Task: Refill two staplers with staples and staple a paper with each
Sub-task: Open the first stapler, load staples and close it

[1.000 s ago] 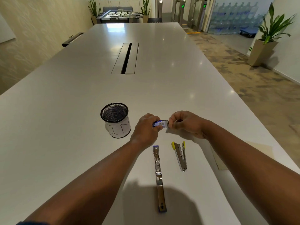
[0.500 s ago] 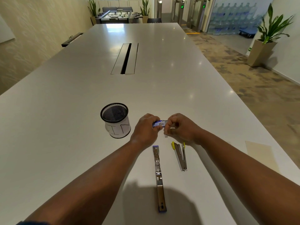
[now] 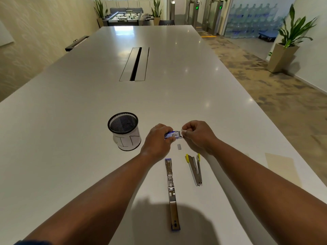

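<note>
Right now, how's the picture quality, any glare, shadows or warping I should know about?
Head view: wide-angle bowing curves the table edges; ceiling-light glare dots its far half; a soft dark shadow falls across the near edge under the blue stapler. The hands and staple box read clearly, but the box print is too small to read; the water bottles behind glass look hazy.

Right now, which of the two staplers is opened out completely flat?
The blue-tipped stapler, lying in one long straight line nearest the person. The yellow-tipped stapler to its right is only splayed into a narrow V.
</note>
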Tool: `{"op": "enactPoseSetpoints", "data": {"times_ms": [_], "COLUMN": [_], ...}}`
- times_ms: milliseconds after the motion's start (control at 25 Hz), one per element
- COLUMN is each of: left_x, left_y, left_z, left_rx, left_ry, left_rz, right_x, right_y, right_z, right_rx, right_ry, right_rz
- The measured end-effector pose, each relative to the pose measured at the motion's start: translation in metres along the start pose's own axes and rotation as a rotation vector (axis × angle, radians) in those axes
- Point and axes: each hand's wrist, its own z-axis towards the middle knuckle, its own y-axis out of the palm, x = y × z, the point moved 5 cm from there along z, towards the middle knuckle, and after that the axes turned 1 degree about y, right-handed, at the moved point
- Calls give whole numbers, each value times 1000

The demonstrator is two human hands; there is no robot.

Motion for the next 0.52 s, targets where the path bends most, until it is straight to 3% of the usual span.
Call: {"op": "enactPoseSetpoints", "data": {"times_ms": [520], "left_x": [-2], "left_y": [1], "left_z": [1], "left_rx": [3], "left_ry": [14], "left_rz": [13], "right_x": [-7], "right_y": [8], "right_z": [-3], "right_rx": [42], "right_ry": [78], "right_rz": [36]}}
